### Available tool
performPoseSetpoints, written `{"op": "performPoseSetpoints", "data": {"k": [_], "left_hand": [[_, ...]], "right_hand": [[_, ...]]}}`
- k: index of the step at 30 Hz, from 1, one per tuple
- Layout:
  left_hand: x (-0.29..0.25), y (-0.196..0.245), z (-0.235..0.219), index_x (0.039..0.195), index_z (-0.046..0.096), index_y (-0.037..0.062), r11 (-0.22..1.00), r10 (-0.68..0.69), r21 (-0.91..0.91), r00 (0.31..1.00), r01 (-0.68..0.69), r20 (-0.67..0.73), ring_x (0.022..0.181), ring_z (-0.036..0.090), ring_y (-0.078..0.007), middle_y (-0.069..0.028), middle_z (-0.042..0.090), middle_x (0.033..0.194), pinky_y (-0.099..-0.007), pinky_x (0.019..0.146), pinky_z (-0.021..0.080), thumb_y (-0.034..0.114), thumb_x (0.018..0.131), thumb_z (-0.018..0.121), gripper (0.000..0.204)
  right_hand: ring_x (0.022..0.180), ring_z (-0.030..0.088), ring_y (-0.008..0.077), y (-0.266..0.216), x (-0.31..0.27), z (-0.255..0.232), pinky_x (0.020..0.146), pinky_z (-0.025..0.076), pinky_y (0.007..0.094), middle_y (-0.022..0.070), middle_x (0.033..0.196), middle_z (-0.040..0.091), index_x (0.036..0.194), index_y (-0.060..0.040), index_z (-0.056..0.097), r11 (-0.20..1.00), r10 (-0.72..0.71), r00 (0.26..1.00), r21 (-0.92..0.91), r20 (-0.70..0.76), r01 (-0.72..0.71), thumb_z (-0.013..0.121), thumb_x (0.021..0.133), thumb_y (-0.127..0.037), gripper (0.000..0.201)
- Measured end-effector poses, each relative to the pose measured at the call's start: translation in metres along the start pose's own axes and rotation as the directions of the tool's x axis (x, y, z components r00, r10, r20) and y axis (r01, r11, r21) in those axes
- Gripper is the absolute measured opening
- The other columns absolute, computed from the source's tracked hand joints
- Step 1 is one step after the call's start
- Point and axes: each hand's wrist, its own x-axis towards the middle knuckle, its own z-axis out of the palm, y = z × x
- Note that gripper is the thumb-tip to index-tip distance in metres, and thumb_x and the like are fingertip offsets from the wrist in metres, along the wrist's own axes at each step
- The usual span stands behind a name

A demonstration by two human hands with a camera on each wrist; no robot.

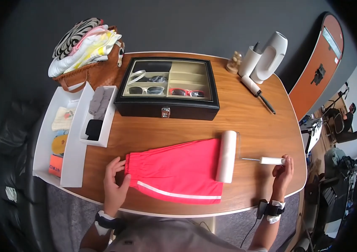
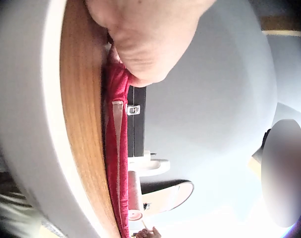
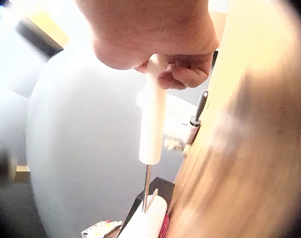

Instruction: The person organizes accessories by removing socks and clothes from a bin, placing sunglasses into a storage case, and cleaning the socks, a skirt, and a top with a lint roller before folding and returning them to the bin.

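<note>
Red shorts [image 1: 174, 168] with a white side stripe lie folded flat on the table, waistband to the left. My left hand [image 1: 116, 180] rests at the waistband, thumb and fingers spread and touching its edge; in the left wrist view the hand [image 2: 150, 42] hides that end of the cloth. With my right hand [image 1: 283, 173] I grip the end of the white handle of a lint roller [image 1: 227, 156]. Its wide white roll lies across the right end of the shorts. In the right wrist view, curled fingers [image 3: 182, 74] wrap the handle [image 3: 153, 124].
A black glasses case [image 1: 166, 110] with a glass lid stands behind the shorts. White boxes [image 1: 71, 168] with folded clothes sit at the left, near a brown bag [image 1: 107, 69] of clothing. Another roller [image 1: 252, 86], a white device [image 1: 273, 56] and a small jar [image 1: 234, 63] are back right.
</note>
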Motion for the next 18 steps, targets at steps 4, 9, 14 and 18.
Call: {"op": "performPoseSetpoints", "data": {"k": [4,9,14,18], "left_hand": [[0.002,0.004,-0.001,0.143,0.050,-0.0006,0.996,-0.006,0.086,1.000,0.004,0.021,0.118,0.062,-0.0265,-0.0182,0.062,0.134,-0.0373,0.103,0.048,0.001,0.092,0.068,0.055],[0.030,0.028,-0.003,0.138,0.055,-0.0001,0.952,0.085,0.279,0.984,-0.126,0.156,0.118,0.061,-0.0315,-0.0180,0.062,0.132,-0.0388,0.100,0.048,0.010,0.093,0.070,0.049],[0.060,0.037,-0.006,0.135,0.057,-0.0011,0.895,-0.016,0.423,0.940,-0.138,0.339,0.119,0.058,-0.0386,-0.0213,0.061,0.127,-0.0427,0.103,0.047,0.017,0.096,0.069,0.045],[0.074,0.041,-0.009,0.132,0.059,-0.0024,0.877,-0.039,0.448,0.903,-0.174,0.428,0.117,0.059,-0.0376,-0.0205,0.062,0.123,-0.0427,0.101,0.048,0.017,0.094,0.070,0.044]], "right_hand": [[0.043,0.042,0.0069,0.013,0.009,-0.038,0.038,0.030,0.0239,-0.0019,0.067,0.050,0.106,-0.0086,0.062,0.998,0.056,0.996,0.022,-0.064,-0.055,0.050,0.110,-0.035,0.029],[0.054,0.055,0.0130,0.018,0.013,-0.055,0.048,0.044,0.0272,0.0027,0.071,0.056,0.128,-0.0029,0.060,0.960,0.273,0.961,0.082,-0.040,-0.269,0.053,0.109,-0.030,0.034],[0.053,0.057,0.0130,-0.006,0.012,-0.040,0.049,0.045,0.0276,0.0027,0.071,0.060,0.129,-0.0033,0.058,0.873,0.419,0.897,-0.207,-0.142,-0.441,0.059,0.104,-0.027,0.034],[0.064,0.065,0.0259,0.029,0.012,-0.047,0.058,0.049,0.0407,0.0159,0.075,0.065,0.130,0.0045,0.055,0.601,-0.031,0.978,-0.786,-0.205,-0.146,0.067,0.096,-0.023,0.045]]}}
